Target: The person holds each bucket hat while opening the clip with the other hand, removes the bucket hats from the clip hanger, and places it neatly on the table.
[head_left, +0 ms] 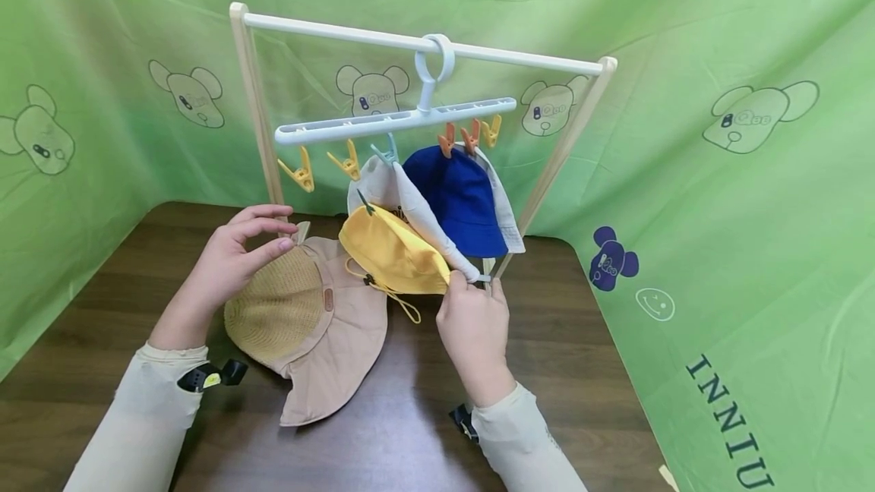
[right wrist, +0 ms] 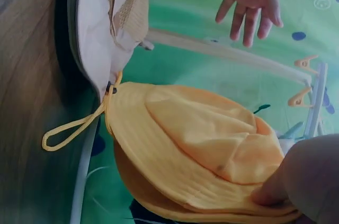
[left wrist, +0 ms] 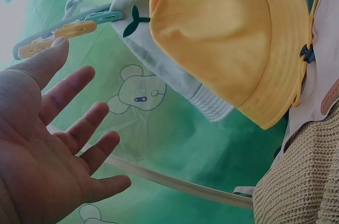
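Note:
My right hand [head_left: 475, 321] pinches the brim of a yellow bucket hat [head_left: 393, 253], which has a green sprout on its crown and a yellow drawstring. A pale grey hat [head_left: 374, 182] hangs right behind it from a teal clip [head_left: 386, 150]. My left hand [head_left: 235, 257] is raised with fingers spread and nothing in it, level with the yellow hat's left side. The left wrist view shows its palm [left wrist: 45, 155] and loosely bent fingers. Below that hand a beige sun hat [head_left: 349, 348] with a knitted crown lies on the table.
A white hanger [head_left: 390, 124] with several clips hangs from the rod [head_left: 328, 32] of a wooden-legged rack. A blue bucket hat [head_left: 454, 196] hangs at its right from orange clips, a pale brim behind it. Two yellow clips [head_left: 347, 162] dangle at the left. Green cloth surrounds the brown table [head_left: 547, 370].

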Demonstrator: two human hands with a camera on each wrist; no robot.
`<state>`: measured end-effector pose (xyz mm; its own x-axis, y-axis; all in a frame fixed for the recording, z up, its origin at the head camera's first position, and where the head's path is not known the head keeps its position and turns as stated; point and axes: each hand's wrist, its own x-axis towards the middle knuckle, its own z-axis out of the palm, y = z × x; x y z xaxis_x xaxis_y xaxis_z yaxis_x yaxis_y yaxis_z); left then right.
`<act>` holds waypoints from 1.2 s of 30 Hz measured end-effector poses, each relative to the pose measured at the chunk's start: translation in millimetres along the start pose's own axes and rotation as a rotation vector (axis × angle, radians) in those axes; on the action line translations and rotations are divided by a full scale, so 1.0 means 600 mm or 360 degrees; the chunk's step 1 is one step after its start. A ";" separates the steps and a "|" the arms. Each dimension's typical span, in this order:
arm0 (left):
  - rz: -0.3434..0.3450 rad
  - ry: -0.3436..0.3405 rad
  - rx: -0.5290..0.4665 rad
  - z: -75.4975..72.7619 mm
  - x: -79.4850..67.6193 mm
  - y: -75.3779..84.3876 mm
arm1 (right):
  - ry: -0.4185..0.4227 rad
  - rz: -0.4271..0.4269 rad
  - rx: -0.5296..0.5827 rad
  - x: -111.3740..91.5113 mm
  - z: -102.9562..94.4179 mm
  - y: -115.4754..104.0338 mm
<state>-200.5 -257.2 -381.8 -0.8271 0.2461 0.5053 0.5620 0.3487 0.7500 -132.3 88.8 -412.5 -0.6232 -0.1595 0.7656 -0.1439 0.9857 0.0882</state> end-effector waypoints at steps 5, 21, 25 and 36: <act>-0.0028 -0.0010 0.0000 -0.002 -0.001 0.005 | -0.0003 -0.0142 0.0033 -0.005 -0.001 -0.017; -0.0068 0.0014 0.0007 -0.011 -0.001 0.005 | -0.0069 -0.0353 0.0031 -0.034 -0.003 -0.077; -0.0079 0.0016 0.0013 -0.014 -0.002 0.003 | -0.0110 -0.0405 0.0014 -0.044 0.004 -0.088; -0.0099 0.0017 0.0029 -0.017 -0.002 0.001 | -0.0241 -0.0394 -0.0184 -0.067 0.002 -0.116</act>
<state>-199.5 -266.4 -377.4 -0.8603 0.2137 0.4628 0.5096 0.3792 0.7723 -97.9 26.8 -450.1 -0.6889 -0.3933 0.6089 -0.2228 0.9142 0.3385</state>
